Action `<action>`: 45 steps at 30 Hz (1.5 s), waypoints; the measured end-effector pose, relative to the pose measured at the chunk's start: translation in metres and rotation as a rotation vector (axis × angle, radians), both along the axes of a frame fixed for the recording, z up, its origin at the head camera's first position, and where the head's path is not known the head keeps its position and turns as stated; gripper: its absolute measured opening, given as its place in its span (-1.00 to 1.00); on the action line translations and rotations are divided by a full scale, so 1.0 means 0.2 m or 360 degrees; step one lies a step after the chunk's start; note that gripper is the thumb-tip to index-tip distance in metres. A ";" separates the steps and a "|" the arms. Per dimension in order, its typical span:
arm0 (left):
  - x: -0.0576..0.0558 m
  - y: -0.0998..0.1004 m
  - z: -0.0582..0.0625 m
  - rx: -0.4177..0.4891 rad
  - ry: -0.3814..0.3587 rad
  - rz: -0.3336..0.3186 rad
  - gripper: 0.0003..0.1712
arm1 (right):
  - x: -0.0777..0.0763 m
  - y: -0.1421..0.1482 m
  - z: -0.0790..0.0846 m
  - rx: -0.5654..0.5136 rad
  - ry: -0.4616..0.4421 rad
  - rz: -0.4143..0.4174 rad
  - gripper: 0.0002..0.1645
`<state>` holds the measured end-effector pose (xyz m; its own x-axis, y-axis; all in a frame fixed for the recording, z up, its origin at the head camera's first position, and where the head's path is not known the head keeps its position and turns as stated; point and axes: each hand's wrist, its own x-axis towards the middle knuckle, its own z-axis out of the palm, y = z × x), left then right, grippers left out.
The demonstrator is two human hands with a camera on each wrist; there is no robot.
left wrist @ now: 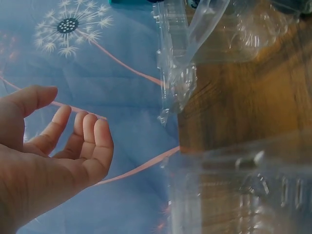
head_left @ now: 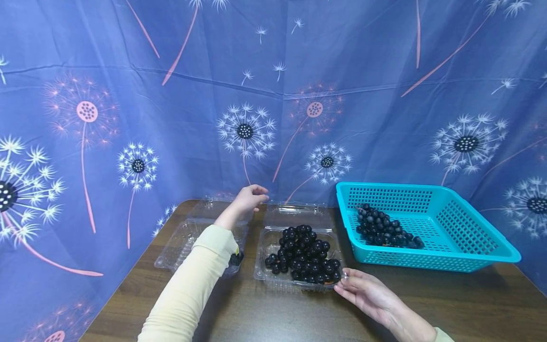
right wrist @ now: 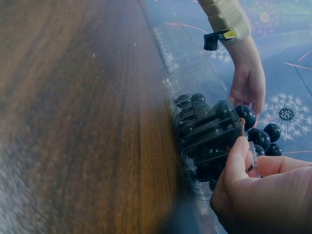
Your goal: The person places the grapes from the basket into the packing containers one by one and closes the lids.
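Two pale sleeves (head_left: 181,294) reach in from the near side of the bench (head_left: 273,316), the left one with a small black device (right wrist: 211,42) strapped at its cuff. Nearest of the hands, the right hand (head_left: 367,293) has its grip pinched on the near right corner of a clear plastic container (head_left: 261,261), thumb and fingers on its rim. That container stands upright around the middle of the bench, short of the far edge, and a bunch of dark grapes (head_left: 302,254) lies in it, heaped toward its right side and rising above the rim. To its left, toward the left edge of the bench, stands a second clear container (head_left: 174,247), open and partly hidden by the left forearm. Over to the right, toward the far right corner, sits a turquoise basket (head_left: 431,260) with another dark bunch (head_left: 382,229) lying along its left side. Farther off, both containers' lids, the middle lid (head_left: 299,216) and the left lid (head_left: 207,209), are folded back toward the far edge. Near that edge, between them, hangs the left hand (head_left: 248,199), its grip relaxed and fingers loosely bent. Behind everything hangs a blue cloth (head_left: 256,61) printed with dandelions.
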<state>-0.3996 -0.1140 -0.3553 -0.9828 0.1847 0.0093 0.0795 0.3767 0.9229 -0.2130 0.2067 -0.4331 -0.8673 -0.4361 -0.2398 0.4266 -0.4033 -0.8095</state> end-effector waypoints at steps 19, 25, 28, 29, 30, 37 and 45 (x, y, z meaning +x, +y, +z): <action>-0.16 0.05 -0.22 0.0370 -0.0364 0.0171 -0.69 | 0.01 0.00 0.00 -0.0005 0.0010 0.0005 -0.70; -0.10 0.09 -0.18 0.0206 -0.0394 0.0253 -0.64 | 0.00 -0.01 -0.01 0.0038 -0.0006 -0.0031 -0.59; -0.08 0.10 -0.18 0.0169 -0.0383 0.0271 -0.66 | 0.01 -0.01 -0.01 0.0041 -0.0003 -0.0030 -0.58; -0.07 0.10 -0.19 0.0163 -0.0385 0.0269 -0.68 | 0.01 -0.01 -0.01 0.0036 -0.0002 -0.0027 -0.59; -0.07 0.10 -0.19 0.0157 -0.0386 0.0268 -0.70 | 0.01 0.00 -0.01 0.0028 -0.0002 -0.0024 -0.60; -0.06 0.12 -0.22 0.0153 -0.0361 0.0310 -0.74 | 0.01 0.00 -0.01 0.0005 -0.0028 -0.0027 -0.66; -0.07 0.13 -0.22 -0.0013 -0.0356 0.0366 -0.88 | 0.02 0.00 -0.01 0.0018 -0.0054 -0.0046 -0.65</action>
<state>-0.4146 -0.0886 -0.3993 -0.9762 -0.0434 -0.2123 -0.2131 0.3685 0.9049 -0.2099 0.2061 -0.4342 -0.8708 -0.4081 -0.2742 0.4424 -0.4069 -0.7992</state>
